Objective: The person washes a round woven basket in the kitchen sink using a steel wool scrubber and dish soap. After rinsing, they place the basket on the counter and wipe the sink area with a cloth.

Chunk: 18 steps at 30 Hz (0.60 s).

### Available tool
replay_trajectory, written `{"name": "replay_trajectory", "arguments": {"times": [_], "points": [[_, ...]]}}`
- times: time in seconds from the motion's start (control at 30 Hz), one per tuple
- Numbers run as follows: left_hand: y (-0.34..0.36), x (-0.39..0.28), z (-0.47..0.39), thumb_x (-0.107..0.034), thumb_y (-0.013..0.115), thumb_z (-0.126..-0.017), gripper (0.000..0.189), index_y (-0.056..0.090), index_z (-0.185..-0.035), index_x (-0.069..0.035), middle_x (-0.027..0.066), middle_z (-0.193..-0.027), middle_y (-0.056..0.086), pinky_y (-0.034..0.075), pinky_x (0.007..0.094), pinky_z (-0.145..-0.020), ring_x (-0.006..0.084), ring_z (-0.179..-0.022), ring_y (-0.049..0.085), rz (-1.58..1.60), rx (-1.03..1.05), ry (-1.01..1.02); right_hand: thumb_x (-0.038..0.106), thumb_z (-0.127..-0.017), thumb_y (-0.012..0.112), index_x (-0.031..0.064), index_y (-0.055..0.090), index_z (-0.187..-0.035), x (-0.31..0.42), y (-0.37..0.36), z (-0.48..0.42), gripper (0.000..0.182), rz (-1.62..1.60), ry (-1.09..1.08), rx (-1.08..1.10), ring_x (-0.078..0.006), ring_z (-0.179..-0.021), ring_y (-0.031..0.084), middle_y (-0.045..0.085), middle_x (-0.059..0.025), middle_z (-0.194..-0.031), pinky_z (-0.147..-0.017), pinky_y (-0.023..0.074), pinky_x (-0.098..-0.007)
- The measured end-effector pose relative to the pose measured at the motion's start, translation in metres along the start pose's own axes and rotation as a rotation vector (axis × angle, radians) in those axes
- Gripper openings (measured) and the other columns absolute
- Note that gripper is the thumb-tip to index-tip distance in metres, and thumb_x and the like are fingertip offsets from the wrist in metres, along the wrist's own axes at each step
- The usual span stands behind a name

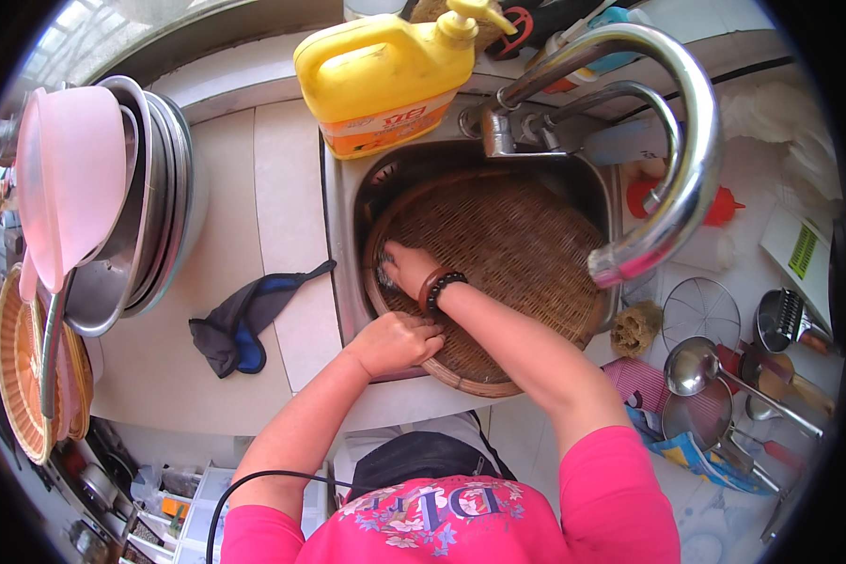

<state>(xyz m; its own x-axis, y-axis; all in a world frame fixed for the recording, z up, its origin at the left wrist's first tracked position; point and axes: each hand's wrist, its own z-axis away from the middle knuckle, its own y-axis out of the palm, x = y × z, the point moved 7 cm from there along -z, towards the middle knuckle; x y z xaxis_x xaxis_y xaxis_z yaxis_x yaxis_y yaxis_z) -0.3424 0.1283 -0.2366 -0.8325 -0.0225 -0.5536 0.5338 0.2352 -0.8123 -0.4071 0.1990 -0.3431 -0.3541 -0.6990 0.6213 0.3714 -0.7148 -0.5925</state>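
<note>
A round woven bamboo tray (515,240) rests tilted in the stainless steel sink (335,233), its near rim lying over the sink's front edge. My left hand (398,343) grips the tray's rim at the near left, fingers curled over onto the weave. Crossing in front of it, my right hand (410,271) presses a greyish scrubber (386,273), perhaps steel wool, against the inside of the left rim. Most of the scrubber is hidden under the fingers. Two bracelets (437,287) circle the right wrist. The weave looks dark and wet.
A chrome faucet (705,141) arches over the sink's right side. Behind stands a yellow detergent jug (384,77). Left are stacked basins (162,204), a pink colander (77,176) and a dark cloth (250,321). A loofah (636,328), a ladle (691,365) and strainers crowd the right counter.
</note>
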Motion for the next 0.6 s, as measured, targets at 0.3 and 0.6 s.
{"name": "replay_trajectory", "arguments": {"times": [0.3, 0.6], "points": [[-0.004, 0.005, -0.002, -0.015, 0.056, -0.073, 0.018, 0.065, -0.086, -0.008, 0.0015, -0.097, 0.068, 0.052, 0.0302, -0.073, 0.0177, -0.086, 0.066, 0.017, -0.086, 0.011, 0.024, -0.086, 0.057, 0.0012, 0.053, -0.1, -0.047, -0.079, -0.029, 0.027, 0.187, 0.107, -0.185, -0.0425, -0.088, 0.059, 0.063, -0.0238, -0.089, -0.076, 0.047, -0.0483], [0.0, 0.008, 0.003, -0.015, 0.056, -0.075, 0.013, 0.064, -0.081, -0.008, 0.0031, -0.094, 0.069, 0.051, 0.0295, -0.073, 0.0173, -0.087, 0.066, 0.047, -0.086, -0.027, 0.048, -0.083, 0.06, -0.0034, 0.048, -0.116, -0.04, -0.034, -0.008, 0.063, 0.091, 0.124, -0.071, -0.0421, -0.097, 0.058, 0.061, -0.0285, -0.102, -0.084, 0.0467, -0.0452]]}}
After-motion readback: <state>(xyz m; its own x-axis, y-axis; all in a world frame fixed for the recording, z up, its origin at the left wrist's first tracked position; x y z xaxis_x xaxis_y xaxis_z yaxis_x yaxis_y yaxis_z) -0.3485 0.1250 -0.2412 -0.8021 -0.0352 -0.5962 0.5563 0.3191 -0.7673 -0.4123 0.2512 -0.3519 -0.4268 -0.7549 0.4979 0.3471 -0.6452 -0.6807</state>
